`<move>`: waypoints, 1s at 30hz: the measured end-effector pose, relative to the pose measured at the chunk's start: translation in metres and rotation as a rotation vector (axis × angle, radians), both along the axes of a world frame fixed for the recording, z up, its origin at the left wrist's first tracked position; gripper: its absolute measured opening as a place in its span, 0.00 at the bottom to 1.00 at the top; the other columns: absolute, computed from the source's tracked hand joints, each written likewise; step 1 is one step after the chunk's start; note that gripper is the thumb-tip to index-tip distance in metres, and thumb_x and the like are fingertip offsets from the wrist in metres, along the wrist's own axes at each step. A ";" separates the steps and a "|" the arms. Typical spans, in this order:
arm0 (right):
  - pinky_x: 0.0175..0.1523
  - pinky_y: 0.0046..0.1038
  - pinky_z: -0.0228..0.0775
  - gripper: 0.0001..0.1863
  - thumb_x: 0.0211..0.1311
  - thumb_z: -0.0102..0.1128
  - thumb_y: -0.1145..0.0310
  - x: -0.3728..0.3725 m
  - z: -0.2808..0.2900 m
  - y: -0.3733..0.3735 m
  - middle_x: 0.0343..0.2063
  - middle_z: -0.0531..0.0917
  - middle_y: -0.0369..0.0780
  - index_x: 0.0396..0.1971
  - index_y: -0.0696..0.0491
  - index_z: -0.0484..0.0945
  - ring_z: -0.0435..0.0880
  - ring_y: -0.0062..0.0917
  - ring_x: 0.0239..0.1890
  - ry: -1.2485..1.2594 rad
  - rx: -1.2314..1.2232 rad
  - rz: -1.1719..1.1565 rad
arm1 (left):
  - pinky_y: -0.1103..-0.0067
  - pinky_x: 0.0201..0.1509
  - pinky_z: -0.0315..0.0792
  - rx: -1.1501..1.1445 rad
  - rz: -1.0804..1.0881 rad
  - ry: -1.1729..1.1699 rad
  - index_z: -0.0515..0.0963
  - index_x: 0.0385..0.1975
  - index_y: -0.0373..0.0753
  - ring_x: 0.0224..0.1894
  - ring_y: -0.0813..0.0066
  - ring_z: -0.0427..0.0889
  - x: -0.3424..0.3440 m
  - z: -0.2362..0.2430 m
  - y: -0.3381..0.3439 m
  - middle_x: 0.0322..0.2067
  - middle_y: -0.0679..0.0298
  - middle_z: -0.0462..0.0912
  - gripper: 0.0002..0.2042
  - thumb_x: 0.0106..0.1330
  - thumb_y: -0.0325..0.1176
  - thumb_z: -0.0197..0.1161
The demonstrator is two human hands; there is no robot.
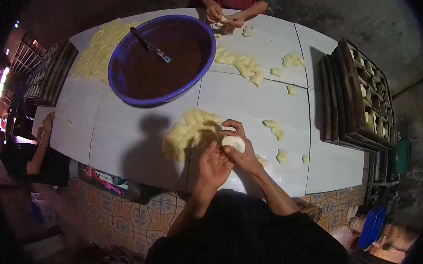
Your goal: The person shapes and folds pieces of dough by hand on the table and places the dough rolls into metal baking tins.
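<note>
A smooth white round of dough [234,142] rests in my right hand [248,158], whose fingers and thumb curve around it. Close beside it, my left hand [213,168] is palm up with the fingers apart, its fingertips near the dough; whether they touch it is unclear. Just beyond my left hand lies a heap of pale yellow dough pieces [185,132] on the white tiled table [253,107]. To the right of my hands are small loose dough lumps [282,155] and a longer dough piece [273,129].
A blue basin [163,100] of brown filling holds a spatula [150,46]. Many dough pieces [104,44] lie behind it. Wooden trays [337,95] with dough rounds stand at right. Across the table a person's hands [224,20] work dough; another person's arm [40,147] is left.
</note>
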State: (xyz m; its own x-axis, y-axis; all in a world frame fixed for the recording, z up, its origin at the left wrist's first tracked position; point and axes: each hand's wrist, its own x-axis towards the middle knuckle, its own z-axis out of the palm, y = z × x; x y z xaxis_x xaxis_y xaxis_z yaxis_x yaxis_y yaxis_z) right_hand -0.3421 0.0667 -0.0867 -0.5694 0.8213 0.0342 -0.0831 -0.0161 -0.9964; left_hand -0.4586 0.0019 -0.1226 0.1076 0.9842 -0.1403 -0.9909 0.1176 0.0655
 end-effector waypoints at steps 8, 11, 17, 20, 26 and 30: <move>0.49 0.30 0.70 0.56 0.52 0.61 0.34 0.028 -0.040 0.032 0.62 0.58 0.38 0.72 0.47 0.43 0.67 0.25 0.57 0.203 -0.178 -0.061 | 0.69 0.56 0.70 0.016 0.208 1.681 0.71 0.54 0.27 0.54 0.59 0.78 -0.131 0.054 0.174 0.49 0.43 0.78 0.31 0.73 0.54 0.41; 0.43 0.18 0.71 0.51 0.57 0.66 0.50 0.013 -0.072 0.025 0.63 0.58 0.39 0.72 0.49 0.43 0.68 0.22 0.54 0.313 -0.187 -0.136 | 0.62 0.61 0.63 -0.389 0.114 2.407 0.79 0.41 0.29 0.58 0.45 0.72 -0.201 -0.007 0.215 0.45 0.35 0.77 0.42 0.66 0.69 0.33; 0.41 0.16 0.72 0.43 0.63 0.61 0.65 0.009 -0.077 0.049 0.62 0.62 0.38 0.71 0.53 0.43 0.74 0.19 0.49 0.344 -0.312 -0.240 | 0.63 0.52 0.70 -0.230 -0.202 2.604 0.79 0.41 0.31 0.44 0.54 0.81 -0.192 0.013 0.230 0.35 0.45 0.82 0.46 0.64 0.72 0.25; 0.44 0.21 0.72 0.37 0.68 0.55 0.65 0.004 -0.064 0.059 0.54 0.72 0.40 0.69 0.58 0.47 0.76 0.23 0.47 0.319 -0.443 -0.282 | 0.69 0.47 0.72 -0.204 -0.048 2.325 0.79 0.41 0.32 0.37 0.65 0.81 -0.127 0.065 0.198 0.33 0.53 0.83 0.45 0.64 0.72 0.26; 0.34 0.17 0.70 0.17 0.66 0.57 0.69 0.010 -0.044 0.037 0.32 0.81 0.39 0.50 0.62 0.75 0.77 0.18 0.31 0.237 -0.790 -0.256 | 0.70 0.58 0.67 -0.413 -0.010 0.886 0.67 0.60 0.31 0.53 0.65 0.76 -0.021 0.050 0.081 0.51 0.54 0.76 0.35 0.70 0.60 0.43; 0.38 0.20 0.66 0.19 0.58 0.58 0.78 -0.002 -0.033 0.006 0.43 0.76 0.39 0.51 0.58 0.78 0.72 0.21 0.39 -0.294 0.424 -0.437 | 0.74 0.53 0.69 -0.393 -0.078 0.963 0.66 0.63 0.34 0.50 0.73 0.76 -0.015 0.067 0.044 0.44 0.59 0.78 0.24 0.70 0.37 0.54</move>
State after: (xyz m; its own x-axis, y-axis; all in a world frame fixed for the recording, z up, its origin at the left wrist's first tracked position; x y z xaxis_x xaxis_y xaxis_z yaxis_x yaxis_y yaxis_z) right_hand -0.3441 0.0722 -0.1200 -0.2231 0.9280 0.2986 0.2822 0.3546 -0.8914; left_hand -0.4736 0.0457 -0.0551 -0.1581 0.8459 -0.5093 -0.5280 0.3634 0.7675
